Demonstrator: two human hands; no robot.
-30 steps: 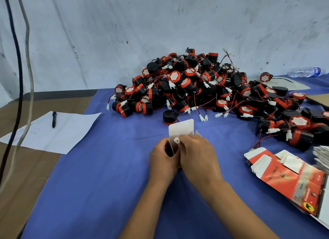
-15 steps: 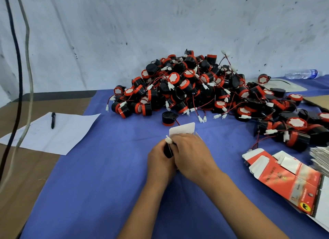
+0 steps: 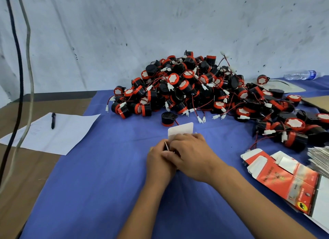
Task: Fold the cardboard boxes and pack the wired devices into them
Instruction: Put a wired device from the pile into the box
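Small white cardboard box [image 3: 180,131], flap upright, sits mid-surface, gripped by the left hand [image 3: 160,160] and right hand [image 3: 192,156], fingers curled round it. Half a second ago a white connector showed at the opening; now it's gone (probably tucked inside), so closing comes next.
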